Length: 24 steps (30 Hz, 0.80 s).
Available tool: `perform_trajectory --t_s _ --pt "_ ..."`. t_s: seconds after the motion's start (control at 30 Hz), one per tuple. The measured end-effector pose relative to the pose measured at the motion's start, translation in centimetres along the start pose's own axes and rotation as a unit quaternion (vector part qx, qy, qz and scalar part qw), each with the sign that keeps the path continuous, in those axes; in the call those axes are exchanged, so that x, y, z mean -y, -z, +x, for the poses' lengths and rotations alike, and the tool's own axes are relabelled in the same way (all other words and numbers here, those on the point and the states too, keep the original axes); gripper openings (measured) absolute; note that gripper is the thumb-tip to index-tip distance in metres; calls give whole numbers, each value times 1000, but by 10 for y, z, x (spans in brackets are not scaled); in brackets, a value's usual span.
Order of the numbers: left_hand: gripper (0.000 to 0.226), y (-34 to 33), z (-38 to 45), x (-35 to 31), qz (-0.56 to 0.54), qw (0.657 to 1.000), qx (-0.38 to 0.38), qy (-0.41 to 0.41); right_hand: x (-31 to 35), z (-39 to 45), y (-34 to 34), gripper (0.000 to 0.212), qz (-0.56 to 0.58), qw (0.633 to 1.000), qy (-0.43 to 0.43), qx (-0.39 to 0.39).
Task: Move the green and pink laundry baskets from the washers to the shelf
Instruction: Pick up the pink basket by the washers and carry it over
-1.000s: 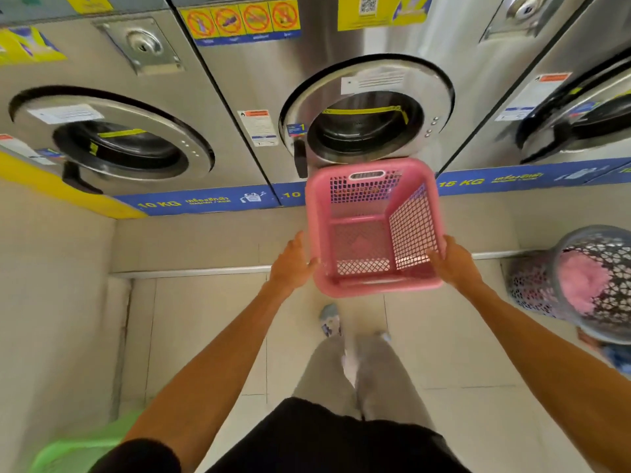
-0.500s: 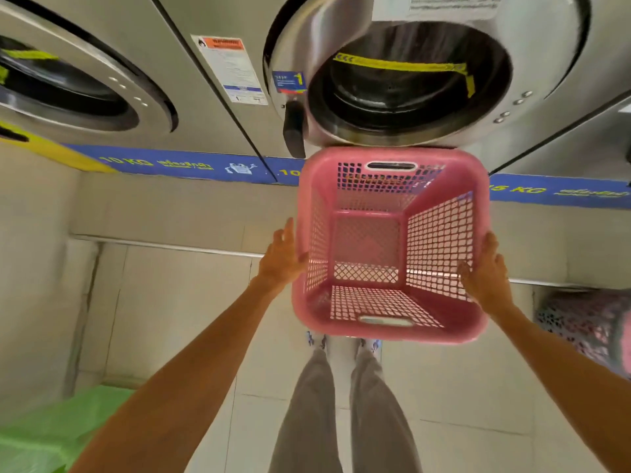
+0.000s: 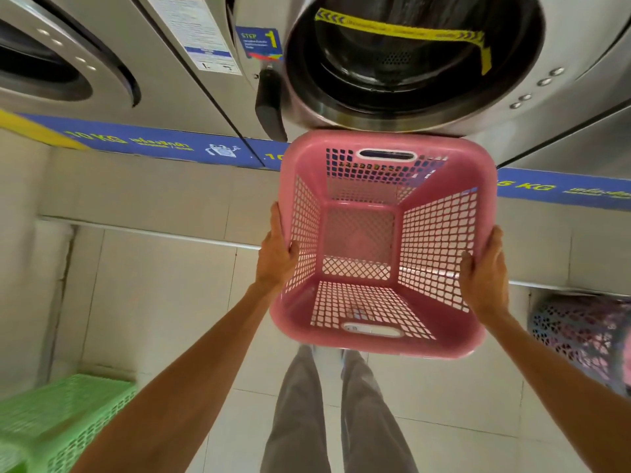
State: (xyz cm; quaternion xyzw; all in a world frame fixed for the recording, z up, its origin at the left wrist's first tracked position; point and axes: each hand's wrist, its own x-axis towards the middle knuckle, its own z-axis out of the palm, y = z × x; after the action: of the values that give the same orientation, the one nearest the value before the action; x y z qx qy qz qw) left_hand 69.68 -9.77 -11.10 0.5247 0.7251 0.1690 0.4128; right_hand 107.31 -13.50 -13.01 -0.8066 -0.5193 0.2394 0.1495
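Observation:
An empty pink laundry basket (image 3: 382,244) with mesh walls hangs in the air in front of a washer's round door (image 3: 409,59), tipped so that I look into it. My left hand (image 3: 276,254) grips its left wall and my right hand (image 3: 485,271) grips its right wall. A green laundry basket (image 3: 58,421) sits low at the bottom left, beside my left forearm, and is cut off by the frame edge.
Steel washers fill the top of the view, above a blue strip (image 3: 153,141) and a tiled step (image 3: 153,230). A round lattice basket (image 3: 584,336) with pink cloth stands on the floor at the right. My legs (image 3: 334,414) are below the pink basket.
The pink basket has come up off the step and closer to me, held by both hands. My view has moved nearer the washers, and the green basket shows more.

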Motion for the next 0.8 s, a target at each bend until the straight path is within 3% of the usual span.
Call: perform_trajectory --t_s 0.2,0.4,0.67,0.8 --pt "84 13 -18 -6 3 999 -25 31 -2 -9 10 72 21 1000 5 16" --pt "85 44 -91 -10 -14 998 -8 63 13 -54 46 70 17 999 10 48" --pt "83 111 -225 -3 -34 985 -111 126 80 -106 75 71 9 988 83 132" --pt "80 162 -283 3 -48 965 -203 158 150 -124 82 73 8 970 153 187"
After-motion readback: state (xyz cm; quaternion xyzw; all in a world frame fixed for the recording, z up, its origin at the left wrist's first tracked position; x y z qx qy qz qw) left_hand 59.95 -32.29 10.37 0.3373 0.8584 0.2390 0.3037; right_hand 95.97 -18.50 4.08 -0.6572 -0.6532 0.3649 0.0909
